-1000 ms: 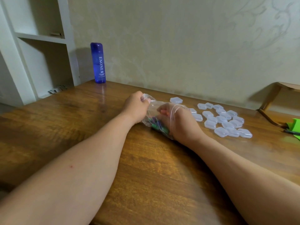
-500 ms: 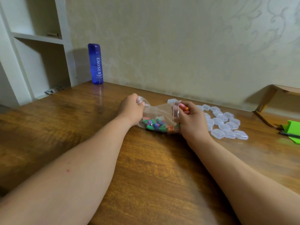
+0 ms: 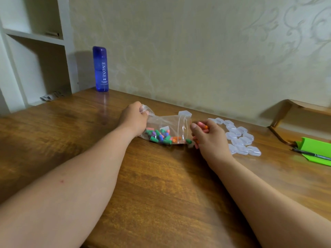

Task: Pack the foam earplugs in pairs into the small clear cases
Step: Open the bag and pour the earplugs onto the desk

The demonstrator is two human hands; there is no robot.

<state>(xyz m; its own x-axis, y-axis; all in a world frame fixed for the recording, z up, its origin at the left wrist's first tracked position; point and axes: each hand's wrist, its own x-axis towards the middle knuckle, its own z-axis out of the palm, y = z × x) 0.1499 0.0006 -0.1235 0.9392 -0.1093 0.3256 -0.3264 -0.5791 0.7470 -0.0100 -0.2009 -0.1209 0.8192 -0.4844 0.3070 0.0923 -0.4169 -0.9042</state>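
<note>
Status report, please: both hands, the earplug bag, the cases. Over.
Left hand grips the bag by its left end. Right hand holds pink and orange earplugs at the bag's mouth. Cases clustered just right of it, nothing between.

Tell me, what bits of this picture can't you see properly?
All in the head view:
- Earplugs in the right hand: the hand's grip hides how many.
- Left hand: its own back hides how it grips the bag.
- Clear cases: the right hand covers some.
- Green object: cut off by the right edge.
- Blue bottle: small print too tiny.
</note>
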